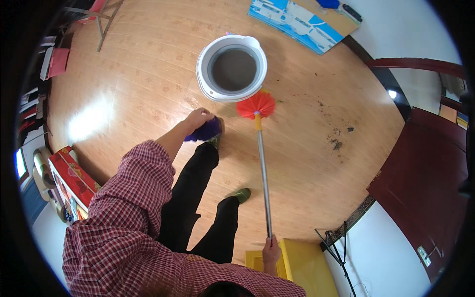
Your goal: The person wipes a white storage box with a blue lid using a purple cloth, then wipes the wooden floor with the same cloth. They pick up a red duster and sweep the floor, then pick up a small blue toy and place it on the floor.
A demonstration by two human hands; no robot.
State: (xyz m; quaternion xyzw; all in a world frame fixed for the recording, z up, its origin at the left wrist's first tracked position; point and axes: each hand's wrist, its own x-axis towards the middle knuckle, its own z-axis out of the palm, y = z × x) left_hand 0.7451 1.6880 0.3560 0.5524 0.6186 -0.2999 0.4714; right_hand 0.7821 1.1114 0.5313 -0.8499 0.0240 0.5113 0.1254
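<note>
My left hand (199,119) grips a bunched purple cloth (203,132) beside my left foot, over the wood-patterned floor. In my right hand (271,249) is the metal pole of a long-handled brush (264,170). Its round red bristle head (256,105) lies at the far end of the pole, past a yellow collar, close to the near rim of a white bucket (202,74). Whether bristles and bucket touch, I cannot tell. Dark, murky water (234,69) fills part of the bucket.
Crumbs and dark dirt (336,144) are scattered on the floor to the right. A blue-and-white cardboard box (293,24) lies ahead near the wall. A yellow cabinet (306,263) and a black tripod (339,252) stand by my right side. A dark red door (426,178) is farther right.
</note>
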